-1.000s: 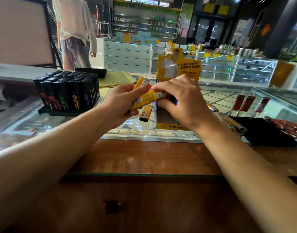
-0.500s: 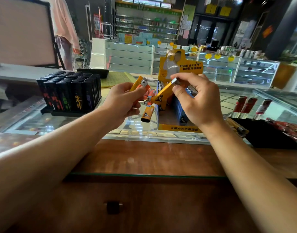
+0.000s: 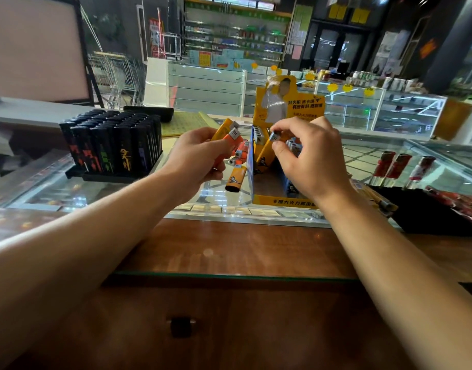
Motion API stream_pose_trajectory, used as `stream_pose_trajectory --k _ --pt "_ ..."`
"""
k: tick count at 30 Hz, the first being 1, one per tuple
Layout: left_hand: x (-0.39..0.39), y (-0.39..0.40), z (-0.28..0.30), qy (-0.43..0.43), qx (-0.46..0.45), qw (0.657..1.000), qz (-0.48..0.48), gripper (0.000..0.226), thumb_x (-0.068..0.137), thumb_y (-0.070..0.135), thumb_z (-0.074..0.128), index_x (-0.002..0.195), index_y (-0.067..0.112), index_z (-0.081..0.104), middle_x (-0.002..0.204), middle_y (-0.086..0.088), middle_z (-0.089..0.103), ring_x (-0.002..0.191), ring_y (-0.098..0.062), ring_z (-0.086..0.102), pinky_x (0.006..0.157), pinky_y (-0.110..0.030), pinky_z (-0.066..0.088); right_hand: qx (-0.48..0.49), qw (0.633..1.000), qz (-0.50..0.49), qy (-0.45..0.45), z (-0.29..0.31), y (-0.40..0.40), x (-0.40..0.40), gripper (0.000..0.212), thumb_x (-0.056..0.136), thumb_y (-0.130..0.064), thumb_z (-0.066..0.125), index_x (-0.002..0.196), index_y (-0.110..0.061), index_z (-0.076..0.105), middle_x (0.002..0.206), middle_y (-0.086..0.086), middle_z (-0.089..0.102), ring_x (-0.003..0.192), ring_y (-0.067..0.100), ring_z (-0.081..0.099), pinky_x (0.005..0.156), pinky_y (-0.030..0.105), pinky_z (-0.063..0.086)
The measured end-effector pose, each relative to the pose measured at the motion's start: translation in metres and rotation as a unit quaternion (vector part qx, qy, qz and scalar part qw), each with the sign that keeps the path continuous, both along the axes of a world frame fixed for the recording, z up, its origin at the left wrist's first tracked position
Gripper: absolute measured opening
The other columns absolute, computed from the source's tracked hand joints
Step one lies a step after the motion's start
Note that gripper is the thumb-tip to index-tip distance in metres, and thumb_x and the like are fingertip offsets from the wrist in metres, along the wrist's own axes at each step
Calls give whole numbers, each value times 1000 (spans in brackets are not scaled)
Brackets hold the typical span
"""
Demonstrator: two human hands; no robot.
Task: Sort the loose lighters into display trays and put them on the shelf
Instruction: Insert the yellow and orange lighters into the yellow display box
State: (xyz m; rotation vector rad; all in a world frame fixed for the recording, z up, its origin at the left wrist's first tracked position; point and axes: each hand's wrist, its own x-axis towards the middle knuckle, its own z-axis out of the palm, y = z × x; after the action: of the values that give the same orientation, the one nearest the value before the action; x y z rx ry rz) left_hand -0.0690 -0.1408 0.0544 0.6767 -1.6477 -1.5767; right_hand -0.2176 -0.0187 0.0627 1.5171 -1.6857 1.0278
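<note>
Both hands are busy: the left hand grips a small bunch of orange and yellow lighters, and the right hand pinches one yellow lighter by its metal top, lowering it into the yellow display tray under its fingers. That tray holds yellow and blue lighters upright. One orange lighter lies on the glass counter between the hands. Left of the left hand stands a black tray of black lighters.
</note>
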Motion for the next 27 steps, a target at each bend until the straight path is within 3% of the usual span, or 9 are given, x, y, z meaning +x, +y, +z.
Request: stream_pose_trajectory --k 2,6,13,23,27 --pt "0 0 0 -5 -5 1000 -4 15 90 3 61 102 11 66 79 -7 62 58 -14 53 53 -27 49 10 1000 -6 12 -2 -4 0 22 84 -20 70 105 -17 73 73 -24 44 84 29 55 74 42 46" --pt "1 0 -1 -8 -13 1000 -14 24 87 -3 61 106 10 65 77 -6 61 60 -16 54 54 -28 49 14 998 -32 42 -5 -10 -2 23 80 -20 72 103 -16 75 80 2 69 83 33 57 75 43 44" --pt "2 1 -1 -16 -28 999 -27 23 87 -1 63 105 13 64 83 -8 61 64 -18 55 58 -30 49 34 994 -91 53 -6 -17 -5 26 84 -26 71 110 -23 71 95 -3 73 93 30 53 75 31 17" --pt "1 -2 -3 -18 -43 999 -27 27 85 0 69 111 9 65 83 -9 66 65 -18 60 59 -31 51 69 990 -96 73 -9 -15 -6 32 81 -29 74 113 -23 73 109 -3 71 101 32 52 81 38 29" --pt "1 -2 -3 -7 -50 998 -32 31 84 0 71 113 8 64 87 -9 67 67 -18 63 63 -32 54 45 993 -91 59 -9 -12 -8 23 81 -24 73 104 -21 76 103 -3 71 97 32 52 78 37 33"
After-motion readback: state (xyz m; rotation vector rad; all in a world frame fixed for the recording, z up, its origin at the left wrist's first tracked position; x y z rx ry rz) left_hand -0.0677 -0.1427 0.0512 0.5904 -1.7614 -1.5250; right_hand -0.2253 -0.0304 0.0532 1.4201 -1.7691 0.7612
